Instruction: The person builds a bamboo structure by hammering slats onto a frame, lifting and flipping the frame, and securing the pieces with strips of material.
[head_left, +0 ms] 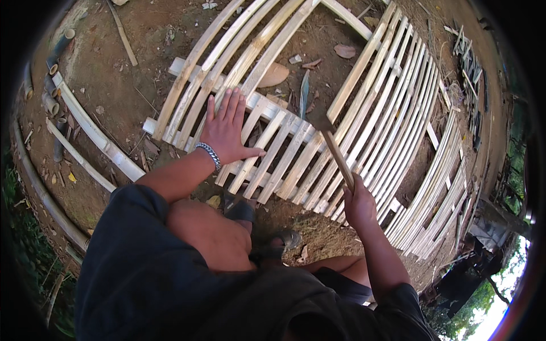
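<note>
My left hand lies flat with its fingers stretched over the pale wooden slats of a slatted panel on the ground. A chain bracelet circles that wrist. Right of this hand, several short slats lie side by side across the crosspieces. My right hand is wrapped round the wooden handle of a hammer. Its dark head is over the panel, near the short slats, and blends into the background. Longer slats run close together on the right side of the panel. Any nails are too small to make out.
Another slatted panel lies at the right, near a heap of thin sticks. On the left are split bamboo strips, cut bamboo tubes and a long pole. Dry leaves dot the dirt. My sandalled feet stand below the panel.
</note>
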Tool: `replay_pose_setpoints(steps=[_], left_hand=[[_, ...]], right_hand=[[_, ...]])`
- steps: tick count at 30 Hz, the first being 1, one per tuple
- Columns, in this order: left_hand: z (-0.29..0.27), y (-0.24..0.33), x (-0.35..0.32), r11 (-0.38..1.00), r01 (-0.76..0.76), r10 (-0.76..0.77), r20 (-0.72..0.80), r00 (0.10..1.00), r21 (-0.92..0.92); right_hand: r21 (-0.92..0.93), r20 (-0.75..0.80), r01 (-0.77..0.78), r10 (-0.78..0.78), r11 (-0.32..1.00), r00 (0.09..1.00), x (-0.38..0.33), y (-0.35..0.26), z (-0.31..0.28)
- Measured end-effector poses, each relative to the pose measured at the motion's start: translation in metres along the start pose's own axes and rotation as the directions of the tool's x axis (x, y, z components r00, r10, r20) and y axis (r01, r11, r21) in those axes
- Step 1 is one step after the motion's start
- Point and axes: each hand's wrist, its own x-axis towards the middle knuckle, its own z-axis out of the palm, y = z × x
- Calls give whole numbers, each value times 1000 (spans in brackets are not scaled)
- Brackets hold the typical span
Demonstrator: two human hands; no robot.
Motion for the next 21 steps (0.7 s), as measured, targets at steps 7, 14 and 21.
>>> replay_pose_setpoints(steps=[7,14,21], left_hand=[[0,3,2,1000,-16,16,-9,1000,-25],[1,-1,-1,1000,-5,5,-9,1000,-19],[0,2,-4,1000,-5,5,1,1000,-8]], right_hand=[[51,193,-231,217,972,957,0,5,30],[377,-214,87,-4,922,977,7,-31,13],[17,270,-186,175,982,947,45,-45,14]])
